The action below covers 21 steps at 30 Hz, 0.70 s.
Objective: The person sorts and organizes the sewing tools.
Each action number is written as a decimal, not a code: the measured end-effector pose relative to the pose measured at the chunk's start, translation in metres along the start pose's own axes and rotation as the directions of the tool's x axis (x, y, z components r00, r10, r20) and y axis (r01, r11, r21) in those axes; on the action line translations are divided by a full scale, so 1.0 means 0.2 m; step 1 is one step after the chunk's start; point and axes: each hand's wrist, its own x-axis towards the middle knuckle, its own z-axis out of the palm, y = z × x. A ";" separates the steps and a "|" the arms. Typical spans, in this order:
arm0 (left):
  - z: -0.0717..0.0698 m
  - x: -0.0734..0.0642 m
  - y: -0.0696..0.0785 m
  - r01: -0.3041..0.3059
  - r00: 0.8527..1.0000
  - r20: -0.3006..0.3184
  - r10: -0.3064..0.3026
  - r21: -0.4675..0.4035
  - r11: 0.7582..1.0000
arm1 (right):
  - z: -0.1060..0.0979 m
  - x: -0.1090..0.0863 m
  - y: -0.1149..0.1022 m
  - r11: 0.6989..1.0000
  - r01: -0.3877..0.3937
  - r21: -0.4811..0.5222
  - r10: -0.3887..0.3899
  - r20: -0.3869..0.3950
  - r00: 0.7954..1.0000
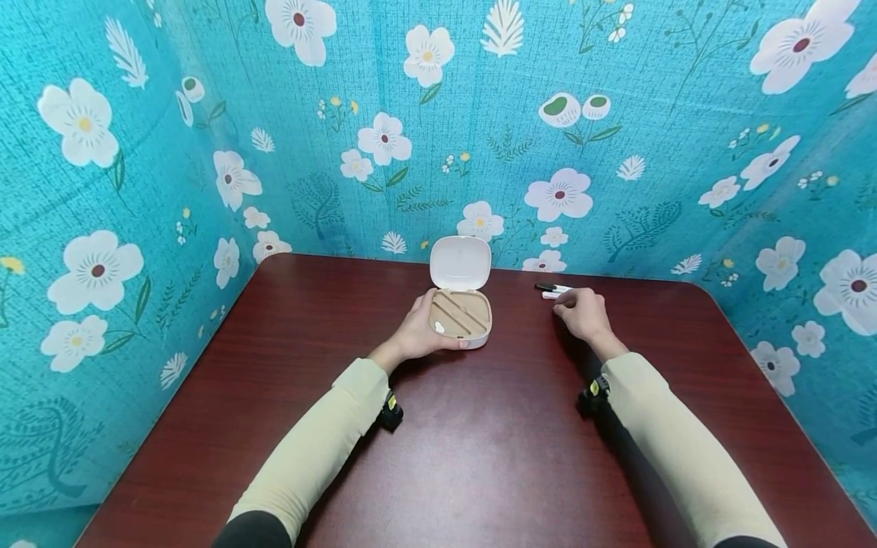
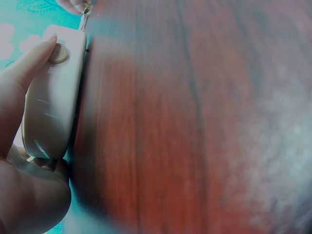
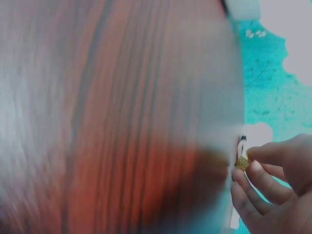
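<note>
My left hand [image 1: 419,329] holds a small white case [image 1: 479,342] from its left side, with the thumb along the front. The case's lid [image 1: 460,262] stands raised at the back, and its beige interior [image 1: 473,308] has slanted dividers. Inside, at the front left corner, is a small white piece [image 1: 439,327]. In the left wrist view the thumb tip lies beside a round beige clasp [image 2: 58,53]. To the right, my right hand [image 1: 582,312] pinches a tiny gold, textured piece [image 3: 243,162] between thumb and fingertips; its exact kind I cannot tell.
Just beyond the right hand lie a black-capped marker [image 1: 546,287] and a second white pen with a reddish end [image 1: 550,295]. Both are near the back edge of the dark red wooden table [image 1: 507,441]. A turquoise flowered cloth [image 1: 425,152] hangs behind and at the sides.
</note>
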 end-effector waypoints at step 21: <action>0.00 0.00 0.00 0.001 1.000 -0.001 -0.001 -0.008 1.000 | 0.11 -0.07 -0.37 0.907 0.093 0.411 -0.169 0.153 0.974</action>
